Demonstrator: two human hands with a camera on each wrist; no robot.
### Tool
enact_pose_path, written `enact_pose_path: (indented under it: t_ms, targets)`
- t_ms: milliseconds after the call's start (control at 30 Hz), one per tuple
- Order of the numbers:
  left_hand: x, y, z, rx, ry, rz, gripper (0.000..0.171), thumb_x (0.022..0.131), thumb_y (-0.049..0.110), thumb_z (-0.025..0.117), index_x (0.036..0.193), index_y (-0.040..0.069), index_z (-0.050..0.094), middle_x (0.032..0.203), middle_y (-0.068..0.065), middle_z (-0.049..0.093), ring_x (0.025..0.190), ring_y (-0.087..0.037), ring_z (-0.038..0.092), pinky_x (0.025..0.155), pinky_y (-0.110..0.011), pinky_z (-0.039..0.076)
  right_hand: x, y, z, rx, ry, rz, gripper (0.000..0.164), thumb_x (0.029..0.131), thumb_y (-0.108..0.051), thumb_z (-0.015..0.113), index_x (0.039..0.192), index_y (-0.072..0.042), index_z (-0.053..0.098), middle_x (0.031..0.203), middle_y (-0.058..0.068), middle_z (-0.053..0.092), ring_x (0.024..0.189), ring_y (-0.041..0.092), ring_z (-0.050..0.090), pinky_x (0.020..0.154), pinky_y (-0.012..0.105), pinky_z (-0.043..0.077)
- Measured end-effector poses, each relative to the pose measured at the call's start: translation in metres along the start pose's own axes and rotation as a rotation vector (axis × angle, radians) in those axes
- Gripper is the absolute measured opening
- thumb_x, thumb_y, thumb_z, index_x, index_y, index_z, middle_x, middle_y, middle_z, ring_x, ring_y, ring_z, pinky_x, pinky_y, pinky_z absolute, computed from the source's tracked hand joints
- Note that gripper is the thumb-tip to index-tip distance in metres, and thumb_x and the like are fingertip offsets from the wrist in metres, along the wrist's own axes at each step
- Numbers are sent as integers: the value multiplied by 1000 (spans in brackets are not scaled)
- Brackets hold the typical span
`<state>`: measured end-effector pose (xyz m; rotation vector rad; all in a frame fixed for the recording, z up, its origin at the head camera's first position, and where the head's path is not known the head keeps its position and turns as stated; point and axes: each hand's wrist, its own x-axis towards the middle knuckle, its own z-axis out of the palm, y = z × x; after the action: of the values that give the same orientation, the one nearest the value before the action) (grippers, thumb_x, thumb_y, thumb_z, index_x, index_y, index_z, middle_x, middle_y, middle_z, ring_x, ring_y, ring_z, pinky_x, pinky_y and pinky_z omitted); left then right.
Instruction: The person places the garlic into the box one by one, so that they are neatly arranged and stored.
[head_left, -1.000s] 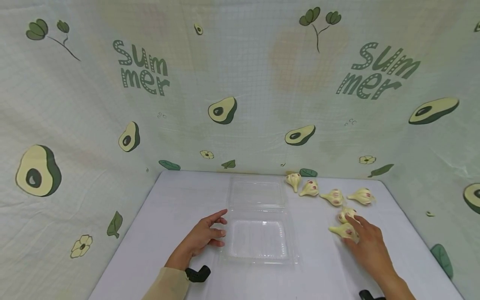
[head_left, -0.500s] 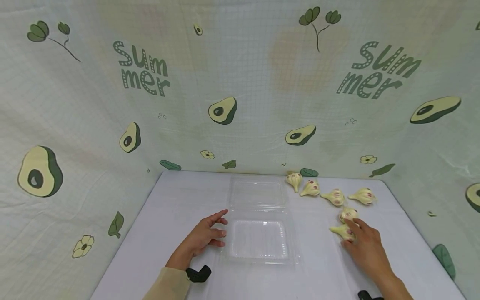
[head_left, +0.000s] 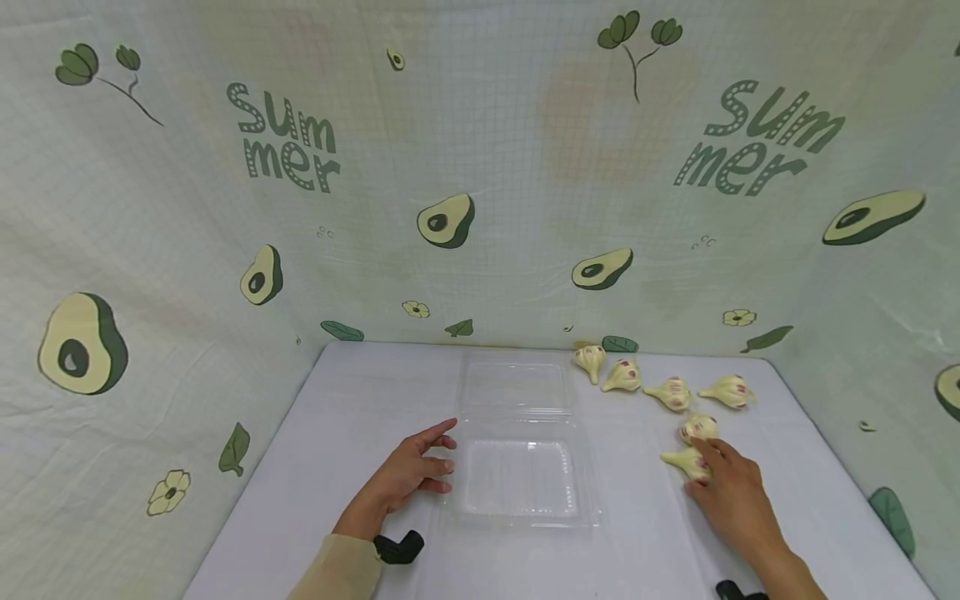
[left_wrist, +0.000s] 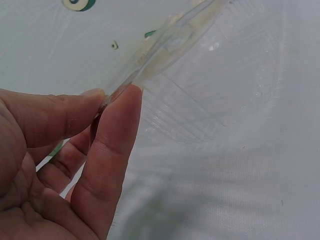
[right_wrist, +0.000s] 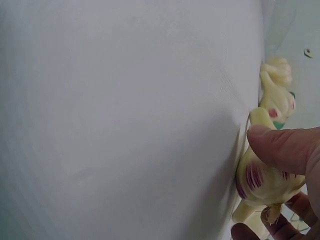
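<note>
A clear plastic clamshell container [head_left: 519, 479] lies with its lid folded back on the white table. My left hand [head_left: 405, 471] is at its left edge; in the left wrist view the thumb and a finger pinch the rim of the container [left_wrist: 172, 45]. On the right, my right hand [head_left: 731, 492] holds the nearest garlic bulb [head_left: 688, 463]. In the right wrist view the thumb lies across this purple-streaked garlic bulb [right_wrist: 265, 182], with fingertips below it. Part of the bulb is hidden by the hand in the head view.
Another garlic bulb [head_left: 699, 426] sits just behind the held one. Several more bulbs, among them one garlic bulb [head_left: 729, 391] at the far right, spread along the back of the table [head_left: 375, 383]. A printed cloth [head_left: 510, 150] stands behind and at both sides.
My right hand's fingers have drawn in a little over the nearest garlic bulb, covering more of it. The left hand and the container stay in place.
</note>
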<state>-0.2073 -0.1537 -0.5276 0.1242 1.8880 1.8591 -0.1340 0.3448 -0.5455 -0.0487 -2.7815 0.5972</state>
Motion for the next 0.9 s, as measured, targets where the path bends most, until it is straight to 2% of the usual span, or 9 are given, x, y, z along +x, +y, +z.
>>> enact_pose_path:
  t_ms: [233,400,667,900]
  targets:
    - [-1,1,0,5,14,-6,76,96,-7,69,163,14,42,139,-18,49,80,-17,59,70,-29,64,0,0,2,16,17,-11,70,78,0,83,143,4,55,139,32,51,117,58,47,91,70,43]
    - [-2,3,1,8,12,1,76,96,-7,68,164,13,41,140,-19,48,79,-17,59,70,-29,64,2,-1,4,-39,5,-21,65,79,4,80,140,4,57,139,31,51,117,58,46,91,71,44]
    - [-2,3,1,3,8,-2,76,96,-6,69,164,13,41,139,-18,48,78,-15,58,70,-28,64,1,-5,5,-160,39,-143,65,76,7,81,137,3,60,137,28,54,117,54,49,88,69,49]
    - [-1,2,1,-1,5,-4,76,96,-5,70,164,13,41,138,-18,49,79,-16,59,71,-29,64,1,-6,6,-172,82,-201,64,71,9,83,131,4,61,132,28,55,113,54,53,85,68,51]
